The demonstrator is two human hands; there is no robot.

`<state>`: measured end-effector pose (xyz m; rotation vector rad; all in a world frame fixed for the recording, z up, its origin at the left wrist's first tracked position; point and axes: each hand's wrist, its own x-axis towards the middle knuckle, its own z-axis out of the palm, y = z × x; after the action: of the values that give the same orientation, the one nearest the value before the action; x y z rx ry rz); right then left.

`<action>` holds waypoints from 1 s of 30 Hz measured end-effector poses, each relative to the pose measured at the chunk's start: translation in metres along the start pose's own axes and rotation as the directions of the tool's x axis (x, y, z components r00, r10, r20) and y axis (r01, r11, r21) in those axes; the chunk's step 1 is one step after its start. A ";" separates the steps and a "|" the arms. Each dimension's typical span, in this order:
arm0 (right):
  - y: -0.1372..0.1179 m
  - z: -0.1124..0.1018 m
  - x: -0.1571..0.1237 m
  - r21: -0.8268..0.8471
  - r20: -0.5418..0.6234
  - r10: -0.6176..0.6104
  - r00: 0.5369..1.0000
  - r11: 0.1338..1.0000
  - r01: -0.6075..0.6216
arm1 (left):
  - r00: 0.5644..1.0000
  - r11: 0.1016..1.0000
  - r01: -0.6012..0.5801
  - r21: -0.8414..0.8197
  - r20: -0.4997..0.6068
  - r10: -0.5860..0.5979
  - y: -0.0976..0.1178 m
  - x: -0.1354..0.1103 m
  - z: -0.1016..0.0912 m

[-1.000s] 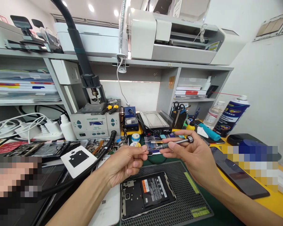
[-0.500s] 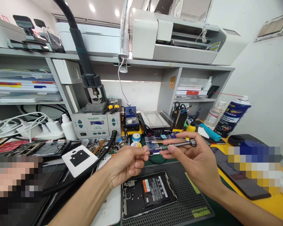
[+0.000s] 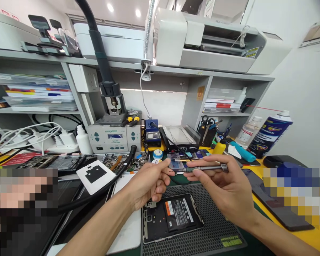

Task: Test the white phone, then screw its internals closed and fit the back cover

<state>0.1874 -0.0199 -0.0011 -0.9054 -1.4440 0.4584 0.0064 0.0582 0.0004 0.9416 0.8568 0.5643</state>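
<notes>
My right hand [image 3: 226, 190] grips a slim metal precision screwdriver [image 3: 206, 168], held level above the bench with its tip pointing left. My left hand [image 3: 149, 181] pinches its fingertips at the screwdriver's tip; whatever small part sits between them is too small to make out. Below both hands an opened phone [image 3: 172, 217], back cover off and black battery showing, lies on a dark perforated work mat [image 3: 216, 227].
A grey hot-air rework station [image 3: 114, 138] with a black hose [image 3: 101, 190] stands at the back left. A blue soldering stand [image 3: 152, 132], a heating plate [image 3: 180, 137], a blue spray can [image 3: 269, 133] and a dark phone [image 3: 280, 209] surround the mat. Cables and phone parts lie left.
The view has shifted slightly, so everything sits a little further right and lower. My left fingertips have closed in on the screwdriver's tip.
</notes>
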 end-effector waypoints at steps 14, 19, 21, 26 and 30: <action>-0.044 0.028 -0.003 -0.211 0.454 0.432 0.779 0.902 -0.377 | 0.993 0.991 -0.117 0.067 -0.025 0.119 0.009 0.006 -0.030; -0.045 0.044 0.001 -0.359 0.568 0.436 0.698 0.894 -0.267 | 0.987 0.985 -0.159 0.073 -0.022 0.161 0.010 0.003 -0.027; -0.045 0.047 0.002 -0.387 0.585 0.442 0.680 0.889 -0.246 | 0.984 0.983 -0.170 0.075 -0.032 0.173 0.012 0.002 -0.027; -0.047 0.053 0.003 -0.401 0.619 0.423 0.661 0.895 -0.197 | 0.979 0.978 -0.196 0.073 -0.034 0.199 0.014 0.001 -0.029; -0.050 0.056 0.005 -0.423 0.634 0.389 0.669 0.898 -0.122 | 0.978 0.976 -0.202 0.078 -0.041 0.205 0.015 -0.001 -0.029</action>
<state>0.1221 -0.0319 0.0337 -1.3198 -2.1657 0.8545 -0.0192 0.0780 0.0046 1.0940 0.8338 0.7384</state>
